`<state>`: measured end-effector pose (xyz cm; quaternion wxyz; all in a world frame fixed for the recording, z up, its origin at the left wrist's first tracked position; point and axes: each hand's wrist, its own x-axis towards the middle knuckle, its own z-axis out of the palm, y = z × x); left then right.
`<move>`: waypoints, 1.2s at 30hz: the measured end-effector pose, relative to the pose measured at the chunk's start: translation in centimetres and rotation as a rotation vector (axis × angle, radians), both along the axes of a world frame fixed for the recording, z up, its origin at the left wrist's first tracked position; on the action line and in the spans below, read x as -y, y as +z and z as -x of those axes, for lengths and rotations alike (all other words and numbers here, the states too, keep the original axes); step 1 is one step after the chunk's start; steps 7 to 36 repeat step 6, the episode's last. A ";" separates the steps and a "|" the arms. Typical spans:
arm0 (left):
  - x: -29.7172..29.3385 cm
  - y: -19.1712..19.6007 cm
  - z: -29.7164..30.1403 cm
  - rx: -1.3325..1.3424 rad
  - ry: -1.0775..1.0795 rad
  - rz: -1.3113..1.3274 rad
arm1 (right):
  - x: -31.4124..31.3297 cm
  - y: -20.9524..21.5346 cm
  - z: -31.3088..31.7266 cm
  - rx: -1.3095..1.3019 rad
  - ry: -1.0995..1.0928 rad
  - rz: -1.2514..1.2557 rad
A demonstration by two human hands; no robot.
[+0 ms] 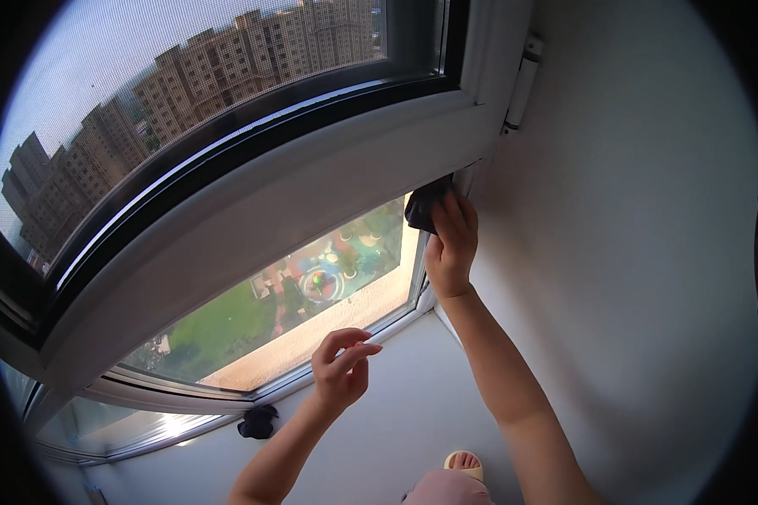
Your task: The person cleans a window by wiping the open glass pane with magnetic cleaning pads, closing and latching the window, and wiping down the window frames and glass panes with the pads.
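My right hand (453,252) reaches up to the right end of the lower window pane (219,320). It presses a dark cloth (427,204) against the glass and the side frame, just under the wide white crossbar (269,219). The fingers lie over the cloth and partly hide it. My left hand (341,370) hovers in front of the lower window frame, loosely curled. A gap shows between its thumb and forefinger, and nothing is visible in it.
A second bunched dark cloth (258,422) hangs at the sill's edge on the left. Above the crossbar is a screened window (253,76) with tall buildings beyond. A white wall (632,252) with a hinge (524,84) stands close on the right. My sandalled foot (463,461) shows below.
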<state>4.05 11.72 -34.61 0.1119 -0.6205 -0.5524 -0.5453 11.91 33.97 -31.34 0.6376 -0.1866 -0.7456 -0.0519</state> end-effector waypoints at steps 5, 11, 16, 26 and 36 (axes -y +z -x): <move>-0.4 0.8 -1.2 0.106 -0.004 -0.009 | 1.4 -2.1 2.7 -0.171 -0.153 0.200; -0.7 1.2 -1.3 0.100 -0.024 0.005 | 1.4 -2.8 2.5 -0.167 -0.163 0.217; -0.7 1.2 -1.3 0.100 -0.024 0.005 | 1.4 -2.8 2.5 -0.167 -0.163 0.217; -0.7 1.2 -1.3 0.100 -0.024 0.005 | 1.4 -2.8 2.5 -0.167 -0.163 0.217; -0.7 1.2 -1.3 0.100 -0.024 0.005 | 1.4 -2.8 2.5 -0.167 -0.163 0.217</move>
